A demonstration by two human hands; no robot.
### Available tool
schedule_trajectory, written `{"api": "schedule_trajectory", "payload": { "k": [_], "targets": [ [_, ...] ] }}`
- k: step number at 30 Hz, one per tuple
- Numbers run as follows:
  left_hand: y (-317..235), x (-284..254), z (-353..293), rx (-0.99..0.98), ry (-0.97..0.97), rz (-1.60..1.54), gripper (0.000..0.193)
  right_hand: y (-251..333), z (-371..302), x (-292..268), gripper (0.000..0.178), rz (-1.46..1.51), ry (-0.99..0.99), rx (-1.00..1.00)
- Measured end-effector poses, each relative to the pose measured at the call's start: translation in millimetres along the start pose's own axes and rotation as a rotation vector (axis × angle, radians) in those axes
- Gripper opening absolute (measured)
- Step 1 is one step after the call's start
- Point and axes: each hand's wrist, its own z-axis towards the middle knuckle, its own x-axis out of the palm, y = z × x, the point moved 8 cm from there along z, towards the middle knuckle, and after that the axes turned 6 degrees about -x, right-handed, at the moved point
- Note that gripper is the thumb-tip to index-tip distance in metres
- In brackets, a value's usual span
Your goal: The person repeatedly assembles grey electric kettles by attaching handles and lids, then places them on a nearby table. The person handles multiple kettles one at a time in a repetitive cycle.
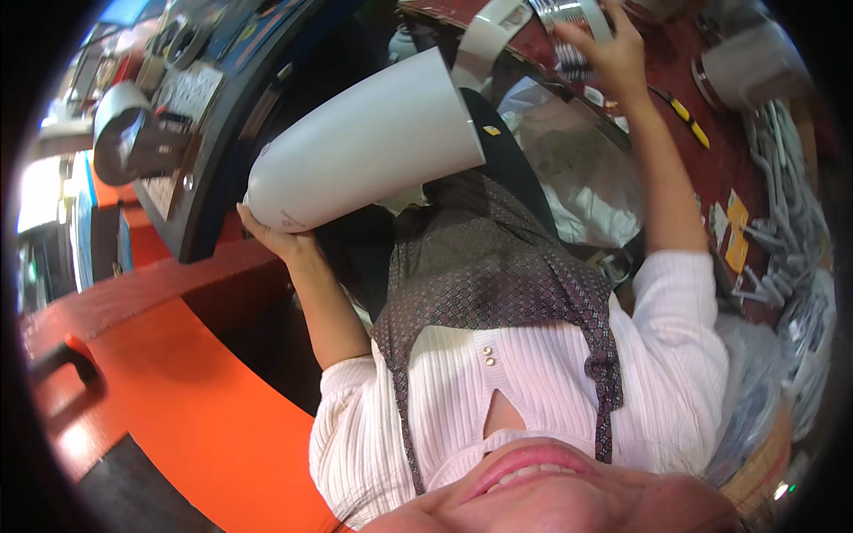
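Note:
A long, pale grey, tapered cylinder (pixel 364 133) lies tilted across my lap, its wide end toward the right. My left hand (pixel 275 235) is closed around its narrow lower end, and part of the fingers is hidden beneath it. At the top right my right hand (pixel 617 53) reaches over the dark red tabletop (pixel 662 58). Its thumb and fingers are on a shiny silver cylinder (pixel 562 31) with a white band. Beside that cylinder a curved white strip (pixel 480 40) hangs at the table edge.
A yellow and black cutter (pixel 686 120) and another grey cylinder (pixel 755 71) lie on the table. Bundled grey cables (pixel 777 204) run down the right side. A clear plastic bag (pixel 573 169) sits below the table edge. An orange panel (pixel 213 391) stands at the lower left.

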Motion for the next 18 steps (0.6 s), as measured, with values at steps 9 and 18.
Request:
{"api": "schedule_trajectory", "payload": {
  "k": [9, 18],
  "targets": [
    [12, -21, -9, -0.083, -0.107, -0.141, 0.059, 74, -136, 83, 0.093, -0.254, 0.047, -1.163],
    [-56, 20, -44, 0.366, 0.215, -0.018, 0.053, -39, -46, 83, 0.065, 0.372, -0.009, -0.216]
  ]
}}
